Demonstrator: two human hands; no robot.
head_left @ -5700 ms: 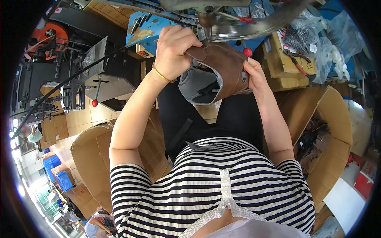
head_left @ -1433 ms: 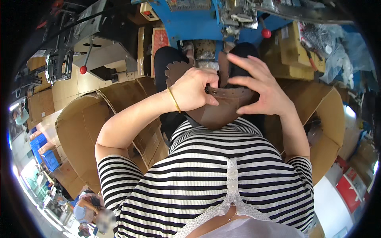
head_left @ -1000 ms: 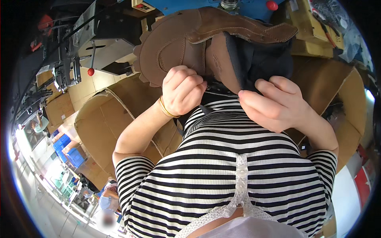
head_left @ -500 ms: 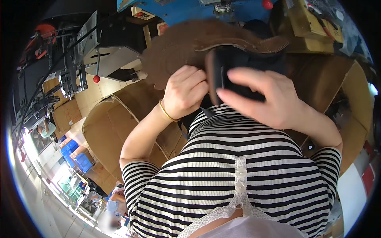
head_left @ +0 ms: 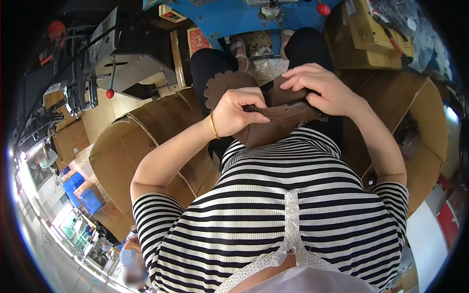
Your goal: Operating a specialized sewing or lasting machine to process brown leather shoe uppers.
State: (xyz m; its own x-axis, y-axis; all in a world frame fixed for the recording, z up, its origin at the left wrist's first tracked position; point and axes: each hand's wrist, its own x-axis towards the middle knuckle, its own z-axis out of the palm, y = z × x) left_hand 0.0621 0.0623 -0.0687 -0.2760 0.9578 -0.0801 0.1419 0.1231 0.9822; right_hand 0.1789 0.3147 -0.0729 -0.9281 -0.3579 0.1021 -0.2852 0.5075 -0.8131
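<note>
Left hand (head_left: 238, 113) pinches the holed edge (head_left: 283, 110) of the brown shoe upper (head_left: 271, 133), which I see in front of the striped shirt (head_left: 234, 195), its long axis crosswise; right hand (head_left: 326, 90) touches the tongue flap (head_left: 287, 96), but its grip I cannot tell.

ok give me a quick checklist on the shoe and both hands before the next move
1. Left hand gripping the brown shoe piece: ok, thumb and fingers pinch its edge.
2. Right hand firmly holding the flap: cannot tell, fingertips are at it but the grip is unclear.
3. Shoe piece apart from the blue machine: ok, it is held over the lap.
4. Inside of the shoe piece fully visible: not ok, mostly hidden.
5. Pliers away from both hands: ok, on the carton at upper right.
</note>
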